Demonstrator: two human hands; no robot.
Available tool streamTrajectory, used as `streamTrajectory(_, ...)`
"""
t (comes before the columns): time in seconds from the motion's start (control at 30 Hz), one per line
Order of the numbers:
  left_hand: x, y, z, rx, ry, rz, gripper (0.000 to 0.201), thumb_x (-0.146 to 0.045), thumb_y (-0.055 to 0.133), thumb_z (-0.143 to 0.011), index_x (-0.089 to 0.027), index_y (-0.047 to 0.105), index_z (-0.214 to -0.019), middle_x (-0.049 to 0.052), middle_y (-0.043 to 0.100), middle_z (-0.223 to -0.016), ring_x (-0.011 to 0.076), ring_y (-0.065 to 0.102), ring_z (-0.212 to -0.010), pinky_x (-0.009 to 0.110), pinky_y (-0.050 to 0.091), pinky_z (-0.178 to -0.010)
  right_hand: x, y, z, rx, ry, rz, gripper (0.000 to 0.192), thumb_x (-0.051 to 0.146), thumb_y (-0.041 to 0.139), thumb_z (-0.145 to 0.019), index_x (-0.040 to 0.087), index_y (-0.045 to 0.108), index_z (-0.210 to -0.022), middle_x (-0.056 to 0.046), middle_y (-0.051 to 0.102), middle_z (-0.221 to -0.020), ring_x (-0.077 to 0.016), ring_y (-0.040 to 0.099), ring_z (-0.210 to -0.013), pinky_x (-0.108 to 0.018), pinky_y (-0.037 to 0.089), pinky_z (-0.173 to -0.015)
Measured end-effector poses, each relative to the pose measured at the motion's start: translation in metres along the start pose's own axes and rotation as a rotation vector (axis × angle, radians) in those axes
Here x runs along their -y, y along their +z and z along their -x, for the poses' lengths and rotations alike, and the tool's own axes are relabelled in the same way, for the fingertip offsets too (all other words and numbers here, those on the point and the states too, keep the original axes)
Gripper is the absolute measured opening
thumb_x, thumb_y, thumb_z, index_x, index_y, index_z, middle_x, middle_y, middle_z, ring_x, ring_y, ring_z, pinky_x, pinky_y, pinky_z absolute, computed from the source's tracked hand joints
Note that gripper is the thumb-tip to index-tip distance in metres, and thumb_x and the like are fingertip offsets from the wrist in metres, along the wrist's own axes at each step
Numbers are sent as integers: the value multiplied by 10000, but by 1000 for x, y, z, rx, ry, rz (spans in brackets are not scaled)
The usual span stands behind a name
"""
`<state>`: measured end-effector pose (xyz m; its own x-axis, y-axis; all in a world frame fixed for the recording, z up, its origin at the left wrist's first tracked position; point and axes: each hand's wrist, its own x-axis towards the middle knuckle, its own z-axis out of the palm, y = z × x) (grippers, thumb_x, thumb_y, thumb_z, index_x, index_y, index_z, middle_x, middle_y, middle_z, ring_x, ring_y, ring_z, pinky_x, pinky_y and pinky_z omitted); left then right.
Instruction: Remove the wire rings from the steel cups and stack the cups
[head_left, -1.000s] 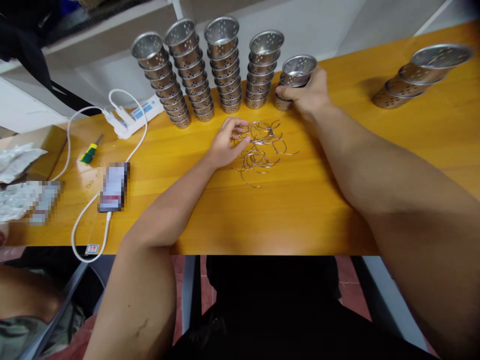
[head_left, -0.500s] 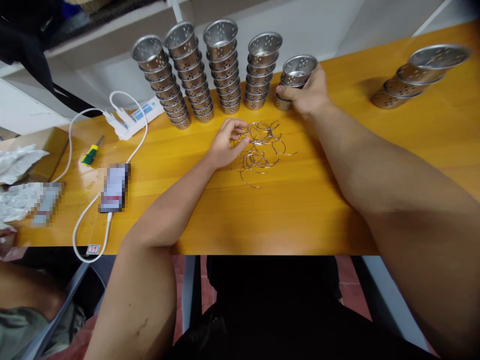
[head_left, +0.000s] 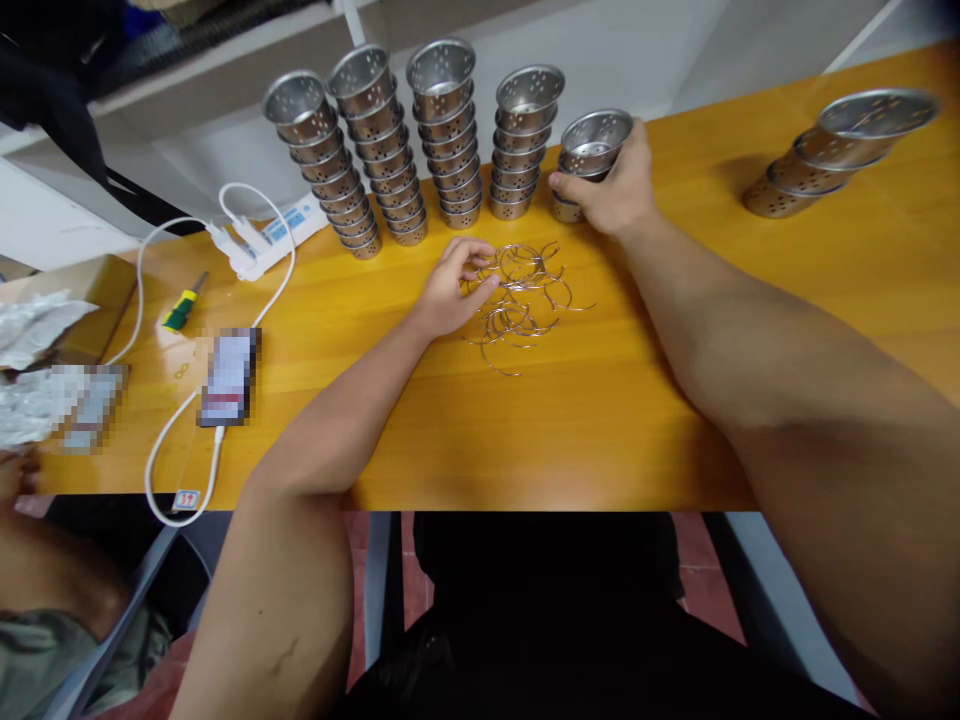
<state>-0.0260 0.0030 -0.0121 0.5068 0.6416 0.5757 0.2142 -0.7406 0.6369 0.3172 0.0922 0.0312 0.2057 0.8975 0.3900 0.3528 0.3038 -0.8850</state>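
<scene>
My right hand [head_left: 619, 190] is wrapped round a short stack of perforated metal cups [head_left: 596, 140], thumb on the near left side and fingers behind. Part of that stack is hidden by the hand. My left hand [head_left: 457, 285] rests on the table at the left side of a loose pile of thin curved metal wires [head_left: 514, 320]. Its thumb and fingers are apart and bent, with nothing plainly held between them. Just left of the gripped stack stands a taller stack of the same cups [head_left: 520, 150].
More cup stacks [head_left: 442, 130] line the back by the wall. At the right a short, leaning stack [head_left: 817, 160] stands alone. On the left lie a power strip [head_left: 277, 240], a screwdriver [head_left: 184, 305], a phone [head_left: 229, 375] on a white cable and a cardboard box [head_left: 112, 300]. Another person's leg [head_left: 60, 570] shows lower left.
My right hand and the upper cups of its stack have shifted slightly left. My left hand and the wires stay put. Another person's hand now shows at the left edge.
</scene>
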Motion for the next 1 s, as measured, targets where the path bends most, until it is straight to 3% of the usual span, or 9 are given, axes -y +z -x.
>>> streamTrajectory(0.07, -1, 0, 0, 1, 1, 0, 378, -489, 787, -1238, -333, 682, -1566, 98, 770, -1583, 218, 851, -1377, 373, 752, -1117, 5, 2, 0, -87, 19, -5, 848, 201, 1140, -737, 373, 440, -1183, -48, 777, -1468, -254, 659, -1357, -485, 578, -1375)
streamTrajectory(0.13, -2, 0, 0, 4, 2, 1, 369, -479, 784, -1234, -330, 691, -1559, 101, 769, -1583, 219, 851, -1378, 377, 752, -1123, 17, 1, 6, -101, 39, 15, 773, 171, 1104, -802, 362, 483, -1221, -69, 808, -1492, -242, 715, -1343, -461, 619, -1322)
streamTrajectory(0.27, -6, -1, -2, -1, -5, -17, 344, -463, 790, -1219, -327, 720, -1527, 105, 776, -1575, 219, 855, -1356, 381, 752, -1119, 44, -6, 24, 12, 68, 171, 626, 364, 932, -1141, 255, 561, -1633, -142, 769, -1795, -193, 733, -1484, -370, 613, -1357)
streamTrajectory(0.4, -9, -2, -3, 14, -53, -38, 354, -496, 811, -1204, -316, 745, -1501, 116, 795, -1591, 233, 855, -1364, 385, 752, -1126, 44, -12, 26, 80, 109, 252, 792, 499, 842, -1172, 202, 497, -1820, -169, 695, -1906, -228, 681, -1494, -424, 599, -1327)
streamTrajectory(0.6, -13, -4, -3, 18, -54, -71, 373, -563, 801, -1225, -295, 745, -1480, 131, 807, -1584, 245, 867, -1373, 391, 758, -1127, 24, -17, 18, 144, 14, 312, 1080, 855, 767, -1164, 184, 394, -1925, -217, 598, -1992, -304, 578, -1603, -487, 533, -1384)
streamTrajectory(0.7, -14, -4, -2, 19, -33, -62, 339, -508, 790, -1228, -303, 733, -1493, 122, 796, -1586, 236, 864, -1368, 384, 757, -1125, 35, -16, 23, 70, 27, 365, 920, 739, 790, -1255, 201, 459, -1923, -180, 595, -2009, -268, 593, -1680, -424, 510, -1458)
streamTrajectory(0.83, -11, -2, -2, 6, -21, -51, 346, -455, 795, -1218, -311, 727, -1526, 125, 785, -1589, 243, 861, -1372, 395, 768, -1121, 47, -9, 9, -187, -39, 380, 775, 325, 876, -1229, 49, 541, -1871, -301, 587, -1991, -287, 609, -1842, -389, 398, -1590)
streamTrajectory(0.93, -6, 1, -1, -5, -43, -65, 373, -461, 781, -1230, -330, 708, -1571, 129, 776, -1608, 261, 852, -1400, 425, 776, -1129, 44, -5, -20, -350, -99, 340, 968, 60, 957, -966, 1, 558, -1846, -327, 662, -1899, -375, 536, -1942, -426, 286, -1645)
streamTrajectory(1.0, 0, 3, -2, -38, -53, -68, 423, -517, 758, -1252, -358, 668, -1634, 128, 749, -1653, 273, 837, -1436, 451, 778, -1139, 46, -5, -31, -320, -189, 270, 1148, 140, 1089, -838, 9, 558, -1847, -316, 671, -1873, -434, 549, -1926, -448, 287, -1639)
